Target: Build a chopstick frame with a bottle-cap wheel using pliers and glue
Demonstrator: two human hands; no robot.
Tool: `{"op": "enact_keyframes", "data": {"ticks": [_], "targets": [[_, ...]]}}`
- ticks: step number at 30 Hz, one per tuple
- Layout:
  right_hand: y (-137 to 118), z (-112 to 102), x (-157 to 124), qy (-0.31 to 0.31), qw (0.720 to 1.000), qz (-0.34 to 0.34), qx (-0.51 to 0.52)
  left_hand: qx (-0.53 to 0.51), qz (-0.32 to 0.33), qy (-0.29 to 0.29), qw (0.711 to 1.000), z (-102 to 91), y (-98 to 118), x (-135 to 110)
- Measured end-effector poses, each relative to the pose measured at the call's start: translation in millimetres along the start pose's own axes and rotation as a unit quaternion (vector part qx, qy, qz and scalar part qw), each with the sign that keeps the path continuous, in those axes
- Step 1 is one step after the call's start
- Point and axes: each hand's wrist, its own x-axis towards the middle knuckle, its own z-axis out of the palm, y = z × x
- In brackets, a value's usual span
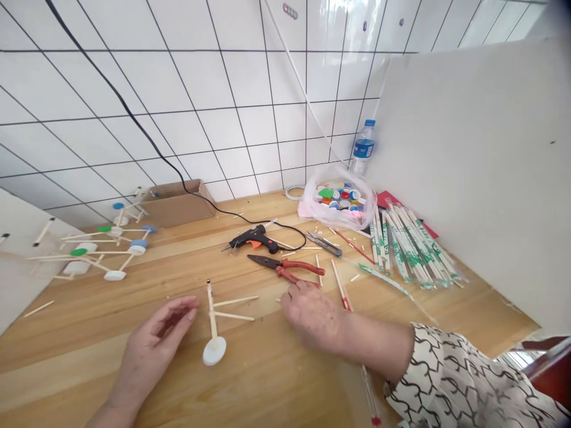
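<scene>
Your left hand (154, 342) lies open and empty, just beside the chopstick frame (212, 315), which rests flat on the wooden tabletop (276, 380) with a white bottle cap (214, 351) at its foot. Beyond sits a hot glue gun (254, 239). Your right hand (312, 315), loosely curled and gripping nothing, rests just below the red-handled pliers (298, 270).

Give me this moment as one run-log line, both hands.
left hand: open, empty, beside stick-and-cap frame | right hand: blurred, by red-handled pliers | hot glue gun: on wooden table
</scene>
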Motion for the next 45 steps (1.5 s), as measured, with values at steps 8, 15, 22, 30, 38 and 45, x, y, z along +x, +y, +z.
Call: {"op": "enact_keyframes", "data": {"ticks": [8, 15, 22, 30, 38, 45], "targets": [[-1, -4, 0, -0.008, 1.0, 0.002, -0.006, -0.004, -0.002, 0.017, 1.0, 3.1, -8, 1], [44, -20, 3, 0.166, 0.978, 0.106, 0.064, -0.021, -0.022, 0.014, 0.999, 2.1, -7, 2], [101, -2, 27, 0.158, 0.963, 0.21, 0.052, -0.022, -0.022, 0.003, 1.0, 2.6, -5, 0], [96, -2, 28, 0.128, 0.952, 0.263, 0.087, -0.025, -0.027, 0.0, 0.999, 2.9, -2, -2], [97, -19, 1, 0.151, 0.924, 0.28, 0.214, -0.021, 0.009, 0.008, 1.0, 1.5, 1, -5], [60, -7, -5, 0.086, 0.815, 0.105, 0.563, -0.02, 0.028, 0.024, 0.999, 1.0, 9, -8]]}}
